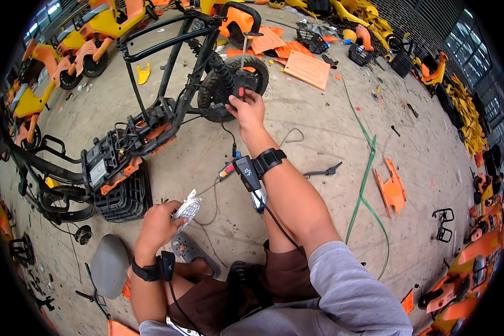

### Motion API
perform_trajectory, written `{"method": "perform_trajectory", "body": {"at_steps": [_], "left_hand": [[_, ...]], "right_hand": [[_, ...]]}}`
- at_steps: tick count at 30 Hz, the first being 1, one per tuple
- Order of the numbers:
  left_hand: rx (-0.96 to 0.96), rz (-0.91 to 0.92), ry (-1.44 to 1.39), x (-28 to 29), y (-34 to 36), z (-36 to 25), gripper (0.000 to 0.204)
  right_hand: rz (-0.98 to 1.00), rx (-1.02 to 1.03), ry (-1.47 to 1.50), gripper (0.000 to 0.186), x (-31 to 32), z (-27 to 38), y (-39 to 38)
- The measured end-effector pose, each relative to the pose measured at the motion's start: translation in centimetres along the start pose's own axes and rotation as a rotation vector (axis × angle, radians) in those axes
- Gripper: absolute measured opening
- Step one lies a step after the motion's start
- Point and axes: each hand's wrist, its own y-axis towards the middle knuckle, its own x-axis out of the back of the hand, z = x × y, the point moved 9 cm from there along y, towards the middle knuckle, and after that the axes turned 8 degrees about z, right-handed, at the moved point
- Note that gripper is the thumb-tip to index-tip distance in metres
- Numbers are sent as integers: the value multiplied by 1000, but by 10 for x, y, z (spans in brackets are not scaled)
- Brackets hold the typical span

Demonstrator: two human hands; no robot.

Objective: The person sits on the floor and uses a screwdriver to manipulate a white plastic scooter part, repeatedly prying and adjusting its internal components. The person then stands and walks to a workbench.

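My right hand (247,115) is raised in front of the black scooter frame (173,73). It is closed around the black-and-red handle of what looks like a screwdriver (240,91). A long thin metal shaft rises from that handle toward a black curved part (246,14) near the rear wheel (257,78). Lower and to the left, my left hand (161,221) pinches a small white bundle (188,208) with a patterned surface; its exact kind I cannot make out. Past that hand stands a black basket (123,196), beneath the frame's wiring and electrical boxes (99,168).
A red-and-grey tool-like item (225,171) and thin cables lie between my hands. To the right are a green strap (365,185) and an orange panel (392,187). A grey seat (109,266) lies at lower left. Scooters (95,33) and yellow scrap parts (369,25) line the edges.
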Motion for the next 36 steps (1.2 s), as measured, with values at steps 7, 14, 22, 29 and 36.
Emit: {"method": "perform_trajectory", "body": {"at_steps": [7, 14, 22, 29, 36], "left_hand": [[-1, -4, 7, 1, -5, 5, 29], [-11, -20, 13, -1, -2, 2, 30], [-91, -26, 33, -7, -2, 10, 30], [-69, 12, 54, -10, -4, 12, 26], [-48, 34, 76, -13, -5, 15, 26]], "right_hand": [[62, 30, 71, 48, -9, 1, 1], [52, -76, 254, 43, -13, 2, -5], [218, -98, -21, 43, -6, -7, 14], [183, -136, -28, 47, -3, -6, -1], [166, -141, -87, 40, -6, -9, -1]]}}
